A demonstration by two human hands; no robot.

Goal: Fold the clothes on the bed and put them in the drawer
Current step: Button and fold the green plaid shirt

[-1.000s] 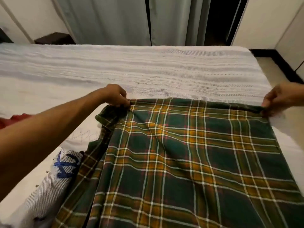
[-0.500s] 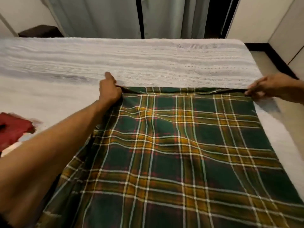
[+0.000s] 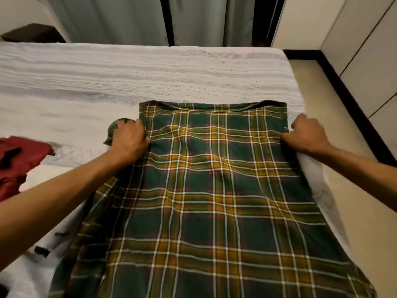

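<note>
Leftmost, a red garment (image 3: 19, 160) lies at the bed's (image 3: 129, 69) left edge. Next, the left hand (image 3: 129, 139) has its fingers curled, gripping the plaid shirt's (image 3: 210, 190) left edge; the shirt lies flat on the bed's near right part. Open bedspread stretches beyond. The right hand (image 3: 307, 134) pinches the shirt's right edge, beside the mattress edge.

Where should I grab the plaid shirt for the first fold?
Probably its two side edges near the far end, each hand from its own side: the plaid shirt lies flat, where the left hand and right hand already grip.
</note>
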